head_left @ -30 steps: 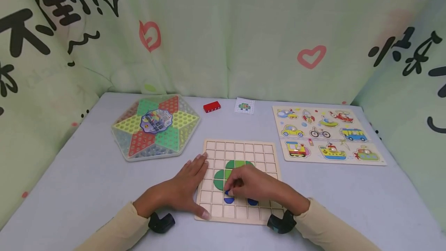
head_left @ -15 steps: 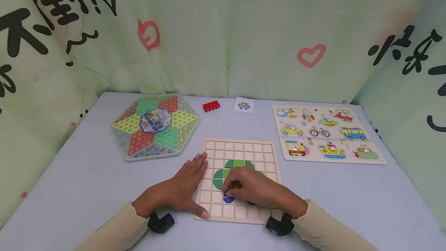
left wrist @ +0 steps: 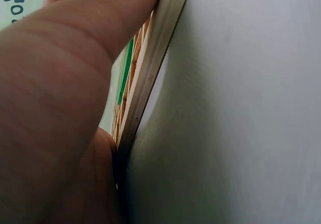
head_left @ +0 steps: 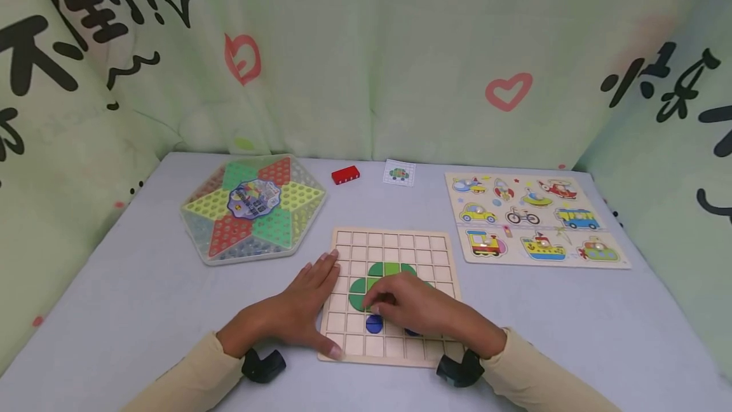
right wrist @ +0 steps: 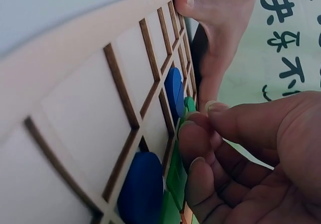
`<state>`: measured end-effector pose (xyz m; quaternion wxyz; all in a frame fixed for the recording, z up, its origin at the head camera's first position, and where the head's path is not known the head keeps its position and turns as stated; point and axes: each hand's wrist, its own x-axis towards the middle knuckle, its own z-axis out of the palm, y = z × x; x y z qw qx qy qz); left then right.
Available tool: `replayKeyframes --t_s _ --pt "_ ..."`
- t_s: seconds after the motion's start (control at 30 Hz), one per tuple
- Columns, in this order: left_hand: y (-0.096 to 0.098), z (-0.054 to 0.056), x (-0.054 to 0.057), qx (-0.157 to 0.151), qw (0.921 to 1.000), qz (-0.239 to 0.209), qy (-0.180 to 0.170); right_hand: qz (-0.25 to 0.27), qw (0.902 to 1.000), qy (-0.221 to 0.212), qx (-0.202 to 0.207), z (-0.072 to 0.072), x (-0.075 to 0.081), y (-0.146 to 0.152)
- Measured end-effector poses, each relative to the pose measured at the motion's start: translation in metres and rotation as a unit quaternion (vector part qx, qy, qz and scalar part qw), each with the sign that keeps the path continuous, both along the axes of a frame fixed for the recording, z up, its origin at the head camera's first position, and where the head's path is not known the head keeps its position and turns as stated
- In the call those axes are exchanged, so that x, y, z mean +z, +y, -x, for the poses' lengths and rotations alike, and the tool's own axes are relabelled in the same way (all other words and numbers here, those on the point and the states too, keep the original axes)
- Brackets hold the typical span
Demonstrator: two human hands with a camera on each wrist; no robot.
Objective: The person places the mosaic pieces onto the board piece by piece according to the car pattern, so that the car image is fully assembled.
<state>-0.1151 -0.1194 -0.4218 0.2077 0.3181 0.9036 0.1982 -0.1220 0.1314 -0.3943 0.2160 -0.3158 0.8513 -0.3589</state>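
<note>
A wooden grid board [head_left: 356,343] lies in front of me, with green pieces [head_left: 357,301] set in its cells. My left hand [head_left: 305,307] rests along its left edge, fingers straight and thumb at the near corner; the left wrist view shows the thumb over the board's rim [left wrist: 150,78]. Over the middle, my right hand [head_left: 414,302] has curled fingers, with nothing visible between thumb and fingertips. Two blue half pieces form a circle [head_left: 374,324] just below those fingertips. Another blue piece [right wrist: 143,189] sits nearer the right wrist, partly covered in the head view.
Back left lies a hexagonal Chinese checkers board [head_left: 254,208]. A red block [head_left: 345,175] and a small pattern card [head_left: 399,173] lie at the far edge. A vehicle picture puzzle [head_left: 537,221] occupies the right. Printed curtains [head_left: 372,56] surround the table.
The right hand has pressed a blue half piece down above the other blue half, and its fingertips have lifted slightly away from it. The left hand stays on the board.
</note>
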Motion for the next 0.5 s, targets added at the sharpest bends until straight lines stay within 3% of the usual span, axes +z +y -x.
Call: replayKeyframes --t_s 0.23,0.5 --pt "-0.0004 -0.0011 -0.0003 0.001 1.0000 -0.007 0.000 0.000 0.9996 -0.006 -0.028 0.0002 0.0028 0.0053" --pt "-0.0018 0.0002 -0.0014 -0.008 0.9998 -0.015 0.005 0.017 0.9994 -0.029 0.010 0.0003 0.0018 0.0060"
